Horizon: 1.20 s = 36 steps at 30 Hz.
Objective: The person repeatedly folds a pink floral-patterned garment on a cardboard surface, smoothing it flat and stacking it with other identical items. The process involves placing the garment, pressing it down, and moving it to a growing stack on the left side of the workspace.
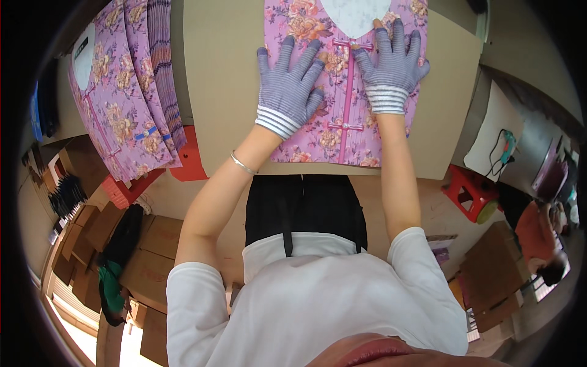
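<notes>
- Tan tabletop [226, 122] lies under the folded floral garment [335, 95].
- Pile of similar garments [113, 110] sits left of the folded garment.
- Left hand [287, 85], gloved, covers the garment's left edge, fingers spread; right hand [391, 70], gloved, lies on its right part, fingers also spread.
- Pink placket [350, 92] runs down the garment's middle; light, even outward strokes should keep it straight.
- Cloth under both hands is hidden; the garment's top is cut off; pressure cannot be told.

Grey-purple striped knit gloves [286, 90], white-banded cuffs [387, 100], silver bangle [243, 164], white short-sleeved shirt [336, 290], black lower garment [324, 205]
</notes>
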### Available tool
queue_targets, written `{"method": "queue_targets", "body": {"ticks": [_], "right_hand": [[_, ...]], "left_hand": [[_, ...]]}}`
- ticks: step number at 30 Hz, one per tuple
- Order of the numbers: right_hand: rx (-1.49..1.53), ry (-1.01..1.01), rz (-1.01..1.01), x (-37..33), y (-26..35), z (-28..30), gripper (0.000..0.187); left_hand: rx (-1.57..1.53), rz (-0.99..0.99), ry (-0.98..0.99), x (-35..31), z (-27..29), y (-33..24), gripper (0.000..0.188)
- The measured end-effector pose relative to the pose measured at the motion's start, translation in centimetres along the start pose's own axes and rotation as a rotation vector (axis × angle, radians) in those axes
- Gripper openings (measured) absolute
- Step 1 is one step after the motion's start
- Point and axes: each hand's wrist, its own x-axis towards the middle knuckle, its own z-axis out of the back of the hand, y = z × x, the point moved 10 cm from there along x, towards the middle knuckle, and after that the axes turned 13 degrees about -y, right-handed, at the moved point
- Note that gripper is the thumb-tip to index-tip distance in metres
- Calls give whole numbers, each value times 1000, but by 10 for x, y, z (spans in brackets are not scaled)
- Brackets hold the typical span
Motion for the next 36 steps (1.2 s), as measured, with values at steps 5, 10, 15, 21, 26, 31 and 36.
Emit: {"method": "queue_targets", "body": {"ticks": [5, 10, 15, 21, 26, 31, 36], "right_hand": [[24, -1, 5, 1, 2, 1, 63], [36, -36, 12, 3, 3, 3, 62], [23, -30, 9, 2, 3, 2, 61], [25, -41, -22, 3, 1, 0, 60], [29, -39, -77, 4, 1, -4, 60], [23, -36, -119, 7, -3, -8, 60], [-19, -12, -135, 8, -1, -10, 60]], "left_hand": [[-19, 18, 20, 1, 1, -1, 53], [-3, 22, 41, 4, 0, -1, 55], [12, 16, 59, 6, -1, -2, 59], [29, 6, 78, 6, -4, -2, 61], [44, 6, 68, 5, -3, -3, 60], [47, -13, 109, 6, -4, -6, 56], [-2, -21, 21, 16, -5, -15, 53]]}}
